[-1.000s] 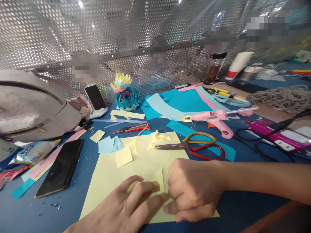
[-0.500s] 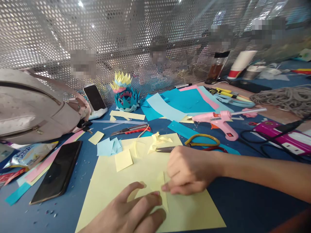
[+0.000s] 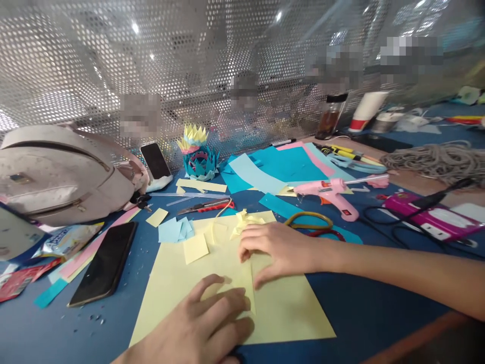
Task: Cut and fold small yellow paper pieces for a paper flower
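Note:
A large yellow sheet (image 3: 295,313) lies on the blue table. My left hand (image 3: 212,318) rests over its lower middle with fingers spread, touching a folded yellow paper piece (image 3: 250,288). Beside that piece, at its upper right, my right hand (image 3: 276,247) curves with thumb and fingers apart, near small folded yellow pieces (image 3: 248,220). Yellow squares (image 3: 196,247) and light blue squares (image 3: 176,229) sit at the sheet's upper left. Scissors with yellow and red handles (image 3: 308,218) lie behind my right hand, their blades hidden.
A pink glue gun (image 3: 333,192) and purple power strip (image 3: 417,215) are at right. Behind stand a layered paper flower (image 3: 199,159) and blue sheets (image 3: 284,164). A red cutter (image 3: 206,206), black phone (image 3: 104,265) and backpack (image 3: 56,172) are to the left.
My right hand has moved up and left, its closed fingers opening off the folded piece. My left hand stays nearly in place. The view has shifted slightly.

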Available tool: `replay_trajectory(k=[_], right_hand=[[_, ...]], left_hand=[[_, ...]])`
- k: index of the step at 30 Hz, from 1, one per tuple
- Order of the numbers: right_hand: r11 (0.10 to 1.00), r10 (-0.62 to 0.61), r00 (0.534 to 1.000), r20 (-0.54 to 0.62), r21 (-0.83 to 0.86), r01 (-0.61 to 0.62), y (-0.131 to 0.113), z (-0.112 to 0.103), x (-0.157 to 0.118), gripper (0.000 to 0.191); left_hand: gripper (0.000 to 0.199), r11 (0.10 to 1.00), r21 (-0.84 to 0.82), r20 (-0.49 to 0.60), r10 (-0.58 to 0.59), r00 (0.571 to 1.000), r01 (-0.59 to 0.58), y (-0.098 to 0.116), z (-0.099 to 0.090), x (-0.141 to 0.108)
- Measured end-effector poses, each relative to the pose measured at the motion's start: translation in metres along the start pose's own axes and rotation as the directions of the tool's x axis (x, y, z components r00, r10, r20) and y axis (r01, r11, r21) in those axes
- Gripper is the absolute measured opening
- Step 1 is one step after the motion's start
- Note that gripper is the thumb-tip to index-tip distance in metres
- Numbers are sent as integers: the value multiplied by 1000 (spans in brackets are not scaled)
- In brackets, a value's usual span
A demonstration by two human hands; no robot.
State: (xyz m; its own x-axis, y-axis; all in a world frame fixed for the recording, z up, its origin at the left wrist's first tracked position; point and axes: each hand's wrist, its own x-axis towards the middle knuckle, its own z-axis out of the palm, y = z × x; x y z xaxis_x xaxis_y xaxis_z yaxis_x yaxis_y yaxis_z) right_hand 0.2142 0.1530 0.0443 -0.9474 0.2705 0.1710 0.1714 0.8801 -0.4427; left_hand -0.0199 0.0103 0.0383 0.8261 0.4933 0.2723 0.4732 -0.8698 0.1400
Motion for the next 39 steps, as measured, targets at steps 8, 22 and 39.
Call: replay_trajectory(k=[8,22,39], right_hand=[[991,113,987,118,62,-121,-14,4,-3,26],[926,-337,902,-271,79,370,-33,-13,-1,20],[789,538,832,-135,-269,-553,23,-54,-84,24]], left_hand=[[28,989,-131,-105,-86,991,72,1,-5,-1],[42,226,-852,242,-632,737,473,1,-8,33],[53,47,-920,217,-765,607,389,-13,-3,36]])
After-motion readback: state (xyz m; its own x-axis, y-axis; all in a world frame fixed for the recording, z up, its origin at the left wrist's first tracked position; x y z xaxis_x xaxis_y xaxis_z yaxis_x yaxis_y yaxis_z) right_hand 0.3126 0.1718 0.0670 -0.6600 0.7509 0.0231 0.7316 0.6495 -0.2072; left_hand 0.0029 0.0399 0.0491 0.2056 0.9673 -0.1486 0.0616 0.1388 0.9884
